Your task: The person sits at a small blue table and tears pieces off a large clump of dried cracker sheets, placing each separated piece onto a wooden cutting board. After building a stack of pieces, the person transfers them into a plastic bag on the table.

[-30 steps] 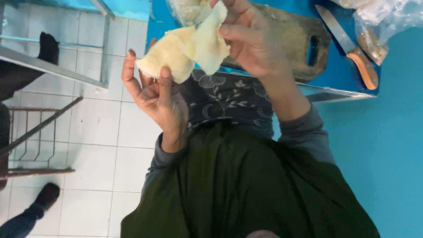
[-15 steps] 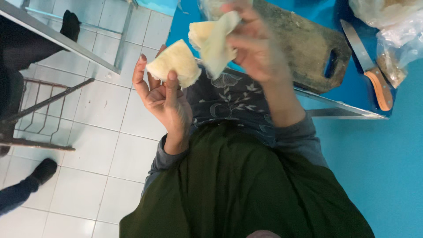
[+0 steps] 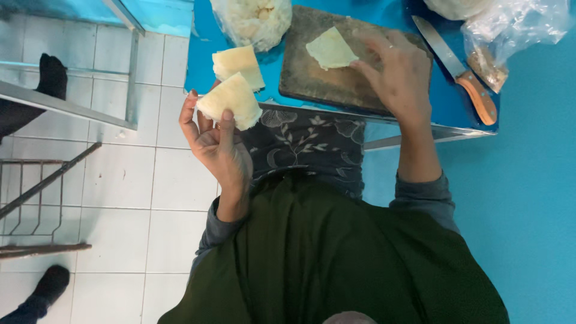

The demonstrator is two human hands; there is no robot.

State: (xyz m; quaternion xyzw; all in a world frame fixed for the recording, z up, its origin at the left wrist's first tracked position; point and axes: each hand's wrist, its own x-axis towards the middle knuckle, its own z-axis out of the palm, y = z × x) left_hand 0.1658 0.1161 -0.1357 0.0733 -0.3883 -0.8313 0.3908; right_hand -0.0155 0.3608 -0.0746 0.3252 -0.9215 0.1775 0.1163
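1. While my left hand is raised off the bench edge, its grip is closed on a folded pale wrapper: thumb on the near face, fingers curled behind it. The piece is held at about 9 o'clock from the cutting board, over the tiled floor.
2. Right hand: fingers spread and loosely bent, fingertips resting on the dark cutting board. It grips nothing; the nearest item is the flat wrapper sheet, just beside the fingertips at their 10 o'clock. Whether they touch it I cannot tell.
3. Flat wrapper sheet: pale yellow, lying on the board toward its 12 o'clock edge.
4. Second folded wrapper: on the blue bench, at 12 o'clock from the piece in my left grip, just beside the board's 9 o'clock edge.
5. Clear bag of pale contents: on the bench at 11 o'clock from the board.
6. Knife, wooden handle: at 3 o'clock from the board, blade pointing to 11 o'clock.
7. Crumpled plastic bag: at 2 o'clock, beyond the knife.
8. Metal rack: on the floor at 8 o'clock.
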